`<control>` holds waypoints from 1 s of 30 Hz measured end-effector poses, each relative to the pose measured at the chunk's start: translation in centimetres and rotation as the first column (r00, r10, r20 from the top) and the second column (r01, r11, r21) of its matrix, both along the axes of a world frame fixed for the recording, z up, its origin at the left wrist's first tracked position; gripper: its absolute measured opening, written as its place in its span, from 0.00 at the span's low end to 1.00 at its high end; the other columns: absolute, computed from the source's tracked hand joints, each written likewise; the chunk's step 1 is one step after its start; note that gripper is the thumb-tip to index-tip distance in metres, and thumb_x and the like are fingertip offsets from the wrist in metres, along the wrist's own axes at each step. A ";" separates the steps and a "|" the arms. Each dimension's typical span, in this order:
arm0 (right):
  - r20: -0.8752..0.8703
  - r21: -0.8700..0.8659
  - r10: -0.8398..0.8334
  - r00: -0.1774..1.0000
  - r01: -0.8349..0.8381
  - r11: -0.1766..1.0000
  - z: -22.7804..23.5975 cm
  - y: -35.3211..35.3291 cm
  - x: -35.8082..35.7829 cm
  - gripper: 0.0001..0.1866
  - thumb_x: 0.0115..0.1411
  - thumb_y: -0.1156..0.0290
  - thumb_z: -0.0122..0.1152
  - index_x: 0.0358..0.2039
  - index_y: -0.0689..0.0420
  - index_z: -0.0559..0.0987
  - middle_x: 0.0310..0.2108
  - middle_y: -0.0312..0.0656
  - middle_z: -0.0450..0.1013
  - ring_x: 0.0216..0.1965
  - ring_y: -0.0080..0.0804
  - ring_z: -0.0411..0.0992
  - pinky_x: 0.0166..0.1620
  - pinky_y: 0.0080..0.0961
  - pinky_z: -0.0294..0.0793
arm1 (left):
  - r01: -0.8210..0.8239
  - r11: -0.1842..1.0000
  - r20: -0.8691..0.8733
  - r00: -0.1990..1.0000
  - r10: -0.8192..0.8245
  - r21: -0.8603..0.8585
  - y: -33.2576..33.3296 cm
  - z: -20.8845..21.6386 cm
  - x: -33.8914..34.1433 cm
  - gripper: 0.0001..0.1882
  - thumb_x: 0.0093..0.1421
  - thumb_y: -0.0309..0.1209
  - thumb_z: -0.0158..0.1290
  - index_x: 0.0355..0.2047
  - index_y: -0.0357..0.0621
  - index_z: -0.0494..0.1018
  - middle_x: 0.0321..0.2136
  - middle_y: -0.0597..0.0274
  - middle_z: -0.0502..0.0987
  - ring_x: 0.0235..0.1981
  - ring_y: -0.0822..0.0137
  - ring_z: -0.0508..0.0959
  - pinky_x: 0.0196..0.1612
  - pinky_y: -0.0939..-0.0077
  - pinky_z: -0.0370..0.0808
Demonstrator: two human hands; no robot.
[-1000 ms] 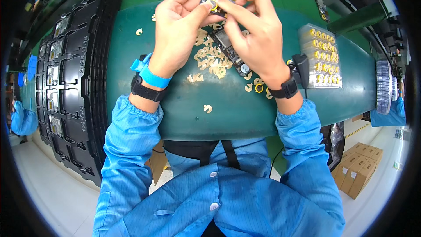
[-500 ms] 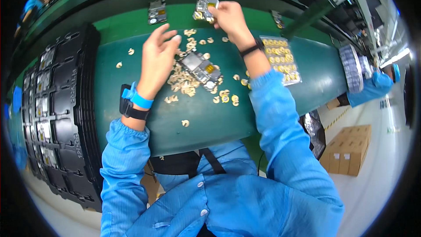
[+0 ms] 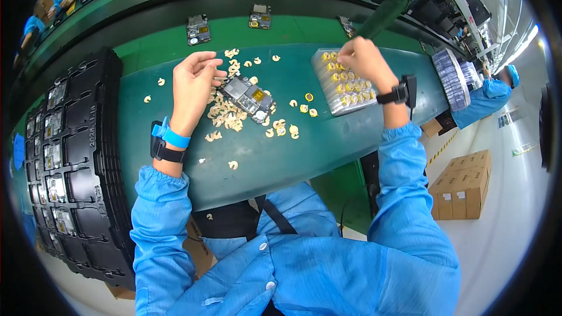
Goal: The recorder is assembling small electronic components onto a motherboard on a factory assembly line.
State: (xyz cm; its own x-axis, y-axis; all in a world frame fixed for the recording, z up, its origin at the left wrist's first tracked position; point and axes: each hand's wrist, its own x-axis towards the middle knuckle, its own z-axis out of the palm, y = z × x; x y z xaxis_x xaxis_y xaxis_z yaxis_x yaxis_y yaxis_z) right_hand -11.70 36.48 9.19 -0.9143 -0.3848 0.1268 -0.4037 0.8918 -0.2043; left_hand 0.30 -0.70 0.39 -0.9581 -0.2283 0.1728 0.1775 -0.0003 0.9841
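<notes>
My left hand [image 3: 194, 86] is over the left part of the work surface, its fingers curled together at the upper left corner of a circuit board [image 3: 249, 98]. Whether they grip the board or a small piece is hidden. That board lies slanted on a pile of small cream-coloured C-shaped pieces [image 3: 225, 114]. To the right, my right hand [image 3: 367, 65] is above a clear plastic tray [image 3: 338, 111] with rows of round yellow-rimmed parts [image 3: 349, 88]. Its fingertips are pinched at the tray's far edge; what they hold, if anything, cannot be made out.
Three circuit boards, including one in the middle [image 3: 259, 16], lie along the far green strip. Stacked black trays [image 3: 88, 158] with boards stand at the left. Loose yellow-rimmed parts [image 3: 304, 108] lie mid-surface. White reels [image 3: 451, 79] stand at the right end. Cartons [image 3: 462, 187] sit on the floor; other people work farther off.
The circuit board that my right hand held now lies on the far strip. That hand has moved right to the clear tray. My left hand's spread fingers have curled in near the slanted board.
</notes>
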 end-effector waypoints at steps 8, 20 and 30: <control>-0.296 -0.116 0.135 0.945 -0.176 0.977 -5.4 2.8 3.1 0.11 0.61 0.77 0.62 0.43 0.64 0.84 0.38 0.53 0.75 0.45 0.53 0.74 0.50 0.42 0.75 | -0.011 1.000 0.023 1.000 0.011 -0.026 0.0 -0.1 -0.3 0.13 0.70 0.26 0.51 0.51 0.31 0.76 0.43 0.50 0.83 0.38 0.66 0.86 0.38 0.77 0.81; -0.015 -0.679 0.328 0.945 -0.250 0.690 -1.7 -9.8 5.5 0.10 0.68 0.76 0.58 0.48 0.65 0.81 0.36 0.43 0.82 0.36 0.25 0.79 0.41 0.24 0.77 | 0.227 0.974 -0.064 0.972 -0.225 0.024 1.3 1.4 1.2 0.13 0.71 0.30 0.53 0.49 0.31 0.77 0.39 0.50 0.84 0.36 0.63 0.86 0.38 0.75 0.81; -0.110 -0.868 0.434 0.894 -0.299 0.396 -5.2 -21.1 5.9 0.09 0.67 0.77 0.60 0.45 0.66 0.82 0.35 0.44 0.82 0.34 0.26 0.81 0.39 0.23 0.81 | 0.135 0.961 -0.189 0.978 -0.091 0.239 1.5 2.2 1.1 0.13 0.70 0.25 0.54 0.51 0.28 0.77 0.41 0.49 0.85 0.41 0.62 0.87 0.38 0.76 0.85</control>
State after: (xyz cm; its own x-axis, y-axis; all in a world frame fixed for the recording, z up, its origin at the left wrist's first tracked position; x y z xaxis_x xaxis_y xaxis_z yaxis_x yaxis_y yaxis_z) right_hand -5.77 15.42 4.01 -0.7451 -0.4460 0.4959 -0.5592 0.0126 -0.8289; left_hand 1.39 0.81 2.63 -0.9402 -0.1774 0.2907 0.3307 -0.2717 0.9038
